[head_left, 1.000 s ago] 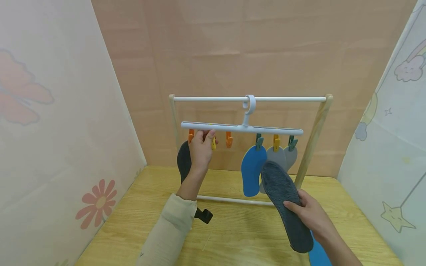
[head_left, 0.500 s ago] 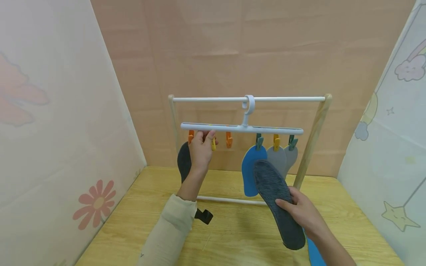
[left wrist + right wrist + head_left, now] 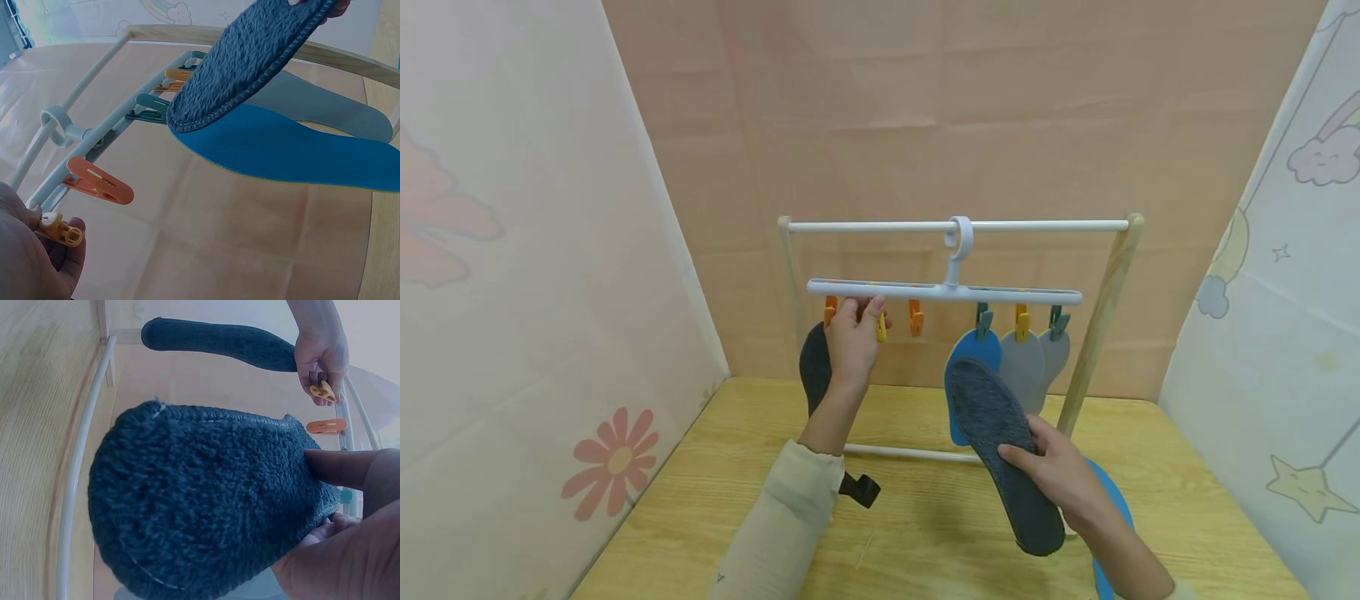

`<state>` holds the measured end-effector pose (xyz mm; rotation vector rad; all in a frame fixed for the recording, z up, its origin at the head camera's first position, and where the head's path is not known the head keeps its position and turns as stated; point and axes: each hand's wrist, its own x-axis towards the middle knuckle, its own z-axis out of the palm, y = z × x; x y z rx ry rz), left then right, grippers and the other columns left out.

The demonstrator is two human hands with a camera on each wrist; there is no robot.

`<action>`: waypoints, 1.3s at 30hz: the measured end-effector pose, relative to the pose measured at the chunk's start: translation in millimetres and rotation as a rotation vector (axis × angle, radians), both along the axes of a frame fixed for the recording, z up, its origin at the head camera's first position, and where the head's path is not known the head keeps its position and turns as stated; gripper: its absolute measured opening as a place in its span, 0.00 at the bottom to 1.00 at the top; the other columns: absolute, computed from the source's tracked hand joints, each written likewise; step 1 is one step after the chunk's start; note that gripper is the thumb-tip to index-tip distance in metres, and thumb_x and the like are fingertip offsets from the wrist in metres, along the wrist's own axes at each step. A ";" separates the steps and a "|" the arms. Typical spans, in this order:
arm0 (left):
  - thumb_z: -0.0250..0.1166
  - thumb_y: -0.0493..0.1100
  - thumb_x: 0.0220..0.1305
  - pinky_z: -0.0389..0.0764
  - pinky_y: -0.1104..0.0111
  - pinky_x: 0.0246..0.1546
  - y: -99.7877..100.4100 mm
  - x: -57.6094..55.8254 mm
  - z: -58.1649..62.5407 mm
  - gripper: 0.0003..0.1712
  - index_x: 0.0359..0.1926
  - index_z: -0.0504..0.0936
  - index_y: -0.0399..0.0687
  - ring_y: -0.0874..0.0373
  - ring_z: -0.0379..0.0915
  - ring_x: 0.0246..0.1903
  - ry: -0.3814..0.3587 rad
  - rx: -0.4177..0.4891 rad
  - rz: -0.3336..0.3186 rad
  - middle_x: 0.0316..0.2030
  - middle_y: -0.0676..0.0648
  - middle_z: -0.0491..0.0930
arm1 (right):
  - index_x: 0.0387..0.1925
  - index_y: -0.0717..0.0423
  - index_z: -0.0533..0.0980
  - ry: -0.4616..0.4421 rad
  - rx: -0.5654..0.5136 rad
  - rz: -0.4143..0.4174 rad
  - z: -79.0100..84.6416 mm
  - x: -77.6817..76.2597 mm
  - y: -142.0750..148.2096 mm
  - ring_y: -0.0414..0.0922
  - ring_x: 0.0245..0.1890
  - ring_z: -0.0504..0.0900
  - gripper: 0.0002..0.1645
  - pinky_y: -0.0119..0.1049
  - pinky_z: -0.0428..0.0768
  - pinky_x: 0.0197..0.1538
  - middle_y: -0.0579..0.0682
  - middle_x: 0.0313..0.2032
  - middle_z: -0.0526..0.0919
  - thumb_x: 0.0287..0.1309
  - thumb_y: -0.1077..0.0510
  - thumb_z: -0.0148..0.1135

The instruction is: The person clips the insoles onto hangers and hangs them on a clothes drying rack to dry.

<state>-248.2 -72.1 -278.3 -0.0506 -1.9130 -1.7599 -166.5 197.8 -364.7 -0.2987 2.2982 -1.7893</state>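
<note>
My left hand [image 3: 853,342] pinches a yellow clip [image 3: 61,230] hanging under the white clip hanger [image 3: 880,290]. The right hand [image 3: 1060,479] grips a dark grey fleecy insole [image 3: 1000,425] by its side, thumb on the face towards me; in the head view it slants in front of the hanging blue insole [image 3: 988,348]. An orange clip [image 3: 916,318] hangs with nothing in it, between the yellow clip and the blue insole. Left of my left hand, a matching dark insole [image 3: 814,367] hangs from another orange clip [image 3: 830,312], partly hidden by the arm.
The hanger hooks over the top bar of a wood-and-white rack [image 3: 1097,333]. At its right end hang grey insoles [image 3: 1021,362] from yellow and green clips. Another blue insole [image 3: 1108,483] lies on the wooden table [image 3: 700,467], partly behind my right arm.
My right hand has moved left with the dark insole, which now covers more of the hanging blue one. The left hand stays at the yellow clip.
</note>
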 end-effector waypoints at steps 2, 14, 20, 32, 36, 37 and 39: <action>0.61 0.51 0.72 0.82 0.72 0.36 0.0 0.8 0.4 0.18 0.51 0.80 0.40 0.53 0.85 0.38 0.000 0.003 0.001 0.39 0.45 0.82 | 0.74 0.62 0.59 -0.004 -0.001 -0.008 0.4 -0.5 -2.6 0.52 0.47 0.86 0.35 0.47 0.84 0.46 0.67 0.60 0.77 0.71 0.59 0.60; 0.61 0.50 0.72 0.81 0.72 0.34 0.7 1.6 2.3 0.18 0.50 0.81 0.40 0.52 0.85 0.37 0.008 -0.008 0.017 0.39 0.44 0.82 | 0.72 0.63 0.62 0.021 -0.012 -0.001 4.9 -3.2 -20.9 0.52 0.47 0.86 0.33 0.47 0.84 0.47 0.66 0.59 0.79 0.71 0.59 0.61; 0.61 0.50 0.73 0.83 0.70 0.37 -0.3 2.3 1.2 0.18 0.51 0.80 0.40 0.53 0.85 0.37 0.013 -0.013 0.009 0.39 0.44 0.82 | 0.71 0.63 0.63 0.023 -0.027 0.013 7.8 -5.2 -30.4 0.52 0.46 0.86 0.32 0.47 0.84 0.47 0.66 0.59 0.79 0.71 0.61 0.60; 0.60 0.50 0.73 0.83 0.69 0.38 0.3 3.2 0.7 0.18 0.52 0.80 0.40 0.48 0.85 0.41 0.012 -0.008 0.005 0.39 0.44 0.82 | 0.73 0.61 0.61 0.054 -0.041 0.059 8.3 -6.7 -41.0 0.52 0.47 0.86 0.33 0.45 0.84 0.47 0.65 0.60 0.78 0.72 0.61 0.58; 0.61 0.50 0.73 0.83 0.71 0.36 0.6 3.7 1.5 0.18 0.51 0.80 0.39 0.47 0.85 0.40 0.020 -0.005 0.007 0.39 0.43 0.82 | 0.74 0.59 0.60 0.057 -0.045 0.068 9.8 -6.7 -43.9 0.53 0.49 0.85 0.34 0.46 0.83 0.50 0.65 0.63 0.75 0.72 0.62 0.59; 0.61 0.50 0.73 0.83 0.71 0.36 0.8 3.7 1.5 0.18 0.51 0.80 0.39 0.47 0.85 0.40 0.021 -0.002 0.007 0.39 0.42 0.82 | 0.74 0.59 0.60 0.055 -0.047 0.070 10.0 -6.7 -44.7 0.53 0.50 0.85 0.34 0.46 0.83 0.50 0.65 0.64 0.75 0.71 0.62 0.59; 0.61 0.49 0.73 0.83 0.71 0.36 1.2 4.1 1.5 0.18 0.51 0.80 0.39 0.44 0.85 0.41 0.022 0.002 0.006 0.40 0.41 0.82 | 0.74 0.58 0.60 0.048 -0.054 0.074 10.4 -6.7 -46.4 0.53 0.51 0.84 0.34 0.46 0.83 0.51 0.65 0.64 0.74 0.71 0.62 0.59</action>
